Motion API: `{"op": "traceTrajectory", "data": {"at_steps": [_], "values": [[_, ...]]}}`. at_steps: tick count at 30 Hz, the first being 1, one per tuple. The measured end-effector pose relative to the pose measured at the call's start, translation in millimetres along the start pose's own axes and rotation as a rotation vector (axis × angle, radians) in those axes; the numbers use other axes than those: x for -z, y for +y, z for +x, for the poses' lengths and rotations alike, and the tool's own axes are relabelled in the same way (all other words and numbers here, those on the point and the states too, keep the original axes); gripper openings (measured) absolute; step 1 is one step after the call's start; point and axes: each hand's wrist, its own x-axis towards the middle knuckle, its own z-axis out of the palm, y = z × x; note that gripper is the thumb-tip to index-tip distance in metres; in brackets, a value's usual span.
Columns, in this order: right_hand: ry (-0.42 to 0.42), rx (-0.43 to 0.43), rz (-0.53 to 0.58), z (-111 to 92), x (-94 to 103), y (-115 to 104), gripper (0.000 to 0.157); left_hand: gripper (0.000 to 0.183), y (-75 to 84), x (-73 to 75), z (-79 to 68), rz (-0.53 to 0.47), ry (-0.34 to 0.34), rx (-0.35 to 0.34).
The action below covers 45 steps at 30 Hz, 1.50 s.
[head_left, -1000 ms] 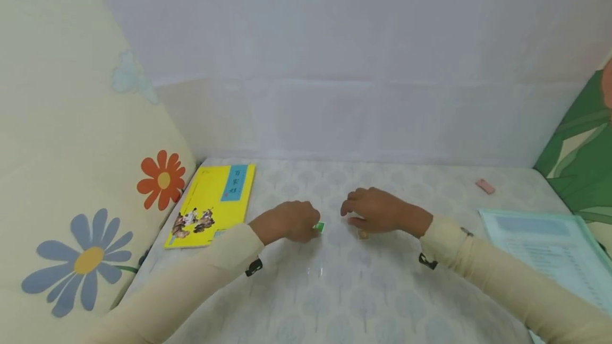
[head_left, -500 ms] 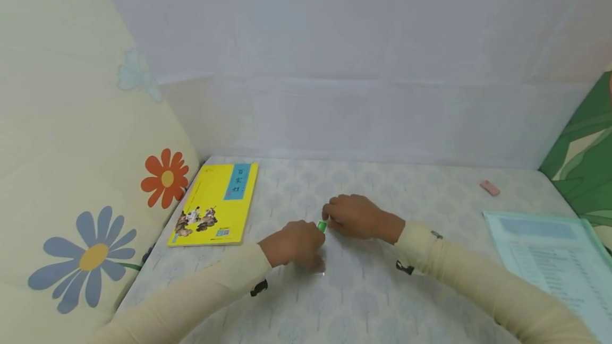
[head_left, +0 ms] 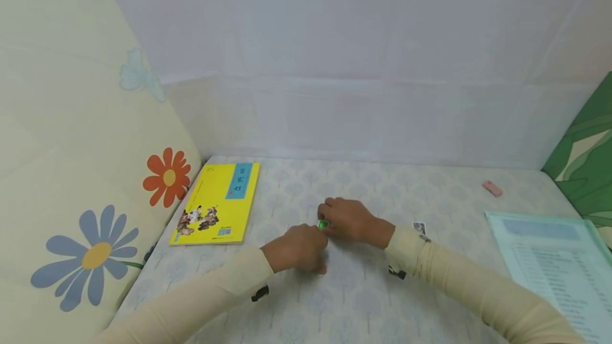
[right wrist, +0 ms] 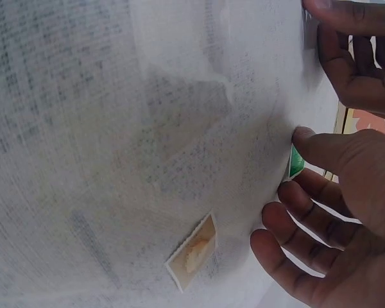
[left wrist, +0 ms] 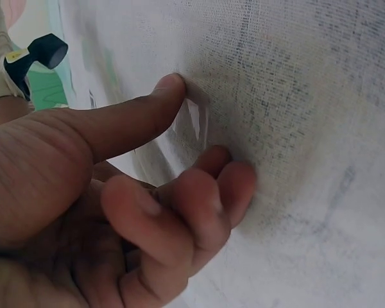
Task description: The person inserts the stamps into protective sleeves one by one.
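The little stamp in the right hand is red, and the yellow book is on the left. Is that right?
Not quite: the little stamp in the right hand is green, not red, as the right wrist view shows. The yellow book is on the left.

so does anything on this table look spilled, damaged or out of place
I see nothing spilled or plainly damaged. One mildly odd thing is the small pink block: it lies slanted, by itself, toward the back right of the table, well away from the green stamp-like piece at the right hand.
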Motion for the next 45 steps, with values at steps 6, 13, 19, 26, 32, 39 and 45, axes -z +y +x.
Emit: {"op": "traceTrajectory", "data": {"at_steps": [6,13,19,26,32,39,45], "values": [[-0.018,-0.031,0.047,0.3,-0.8,-1.7,0.020,0.027,0.7,0.6,-3.2,-0.015,-0.002,-0.018],[-0.010,-0.057,0.097,-0.2,-0.9,-3.0,0.019,0.024,2.0,0.8,-5.9,-0.092,-0.047,0.044],[0.003,-0.067,0.172,0.3,-2.5,-1.8,0.012,0.021,-3.7,-3.3,-6.0,-0.170,-0.048,0.031],[0.008,-0.101,0.276,0.4,-3.2,0.6,0.006,0.019,-11.1,-4.0,-6.7,-0.257,-0.058,0.023],[0.006,-0.108,0.300,0.1,-1.6,1.5,0.004,0.016,-19.0,-5.5,-5.9,-0.368,-0.045,-0.028],[-0.004,-0.112,0.314,-0.2,-1.8,3.4,0.006,0.018,-30.9,-8.9,-4.1,-0.478,0.032,-0.220],[0.009,-0.129,0.322,-1.7,-0.2,4.7,0.006,0.014,-35.6,-8.4,-4.7,-0.543,0.104,-0.299]]}}
